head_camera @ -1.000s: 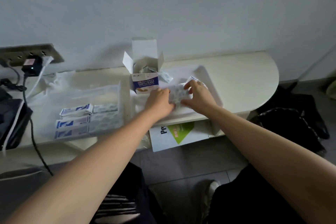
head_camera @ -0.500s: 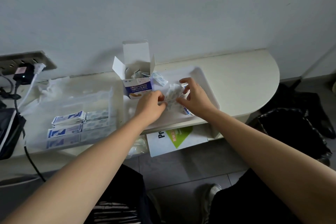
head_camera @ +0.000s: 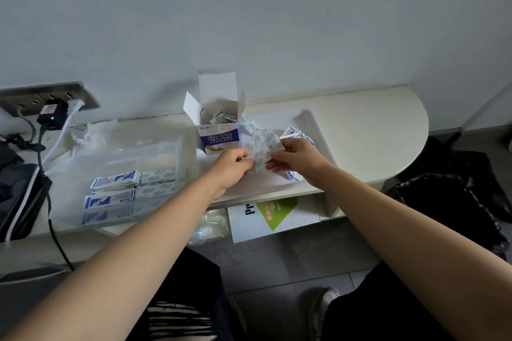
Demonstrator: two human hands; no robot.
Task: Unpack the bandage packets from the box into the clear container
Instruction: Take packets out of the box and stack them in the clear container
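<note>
At your far left a wall socket strip (head_camera: 50, 97) runs out of the frame with a black plug (head_camera: 51, 116) seated in it. Below it a dark bag (head_camera: 16, 196) is cut by the edge and too dim to read. Next comes the clear container (head_camera: 155, 149) on the shelf (head_camera: 374, 130). Its walls are hard to trace, but stacked packets (head_camera: 115, 183) lie in rows along its near side, the nearest row blurred through the plastic. Just right of it stands the box (head_camera: 219, 135), flaps up, with a few packets showing inside; its lower corner is hidden behind your left hand (head_camera: 231, 166). That hand's fingers are curled, pinching the lower left edge of a bundle of bandage packets (head_camera: 261, 148) held above the white tray (head_camera: 310, 122). Your right hand (head_camera: 295, 158) pinches the bundle's right edge between thumb and curled fingers — the packets in it cannot be counted. Loose packets (head_camera: 293, 133) lie on the tray, partly covered by that hand. Under the shelf a booklet (head_camera: 266, 216) shows only part of its print. At the far right a black sack (head_camera: 454, 202) sits on the floor.
</note>
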